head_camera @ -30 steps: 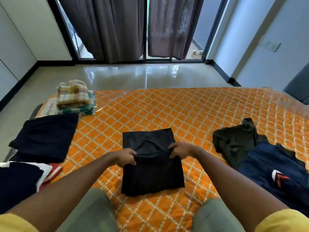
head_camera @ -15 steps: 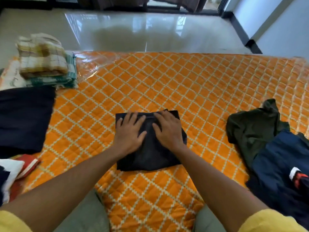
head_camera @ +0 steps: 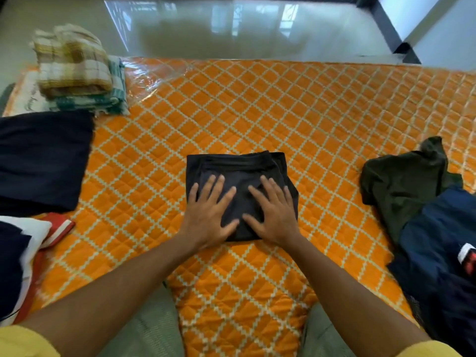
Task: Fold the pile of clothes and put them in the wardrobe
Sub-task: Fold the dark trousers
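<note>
- We press our left hand (head_camera: pixel 208 215) and right hand (head_camera: pixel 273 215) flat on the folded black garment (head_camera: pixel 239 166). The fingers (head_camera: pixel 219 185) are straight and spread, gripping nothing, likely to flatten the fold.
- The garment lies mid-mattress (head_camera: pixel 309 119), toward the near edge, within easy reach.
- Folded checked cloths (head_camera: pixel 72 65) sit at the far left corner, and an unfolded dark green garment (head_camera: pixel 401 181) waits at the right edge, seemingly keeping finished and unfinished apart.

The mattress (head_camera: pixel 283 119) is quilted orange cloth under glossy clear plastic (head_camera: pixel 146 76). The folded garment (head_camera: pixel 239 171) is matt black cloth. The floor (head_camera: pixel 231 29) is glossy tile.
</note>
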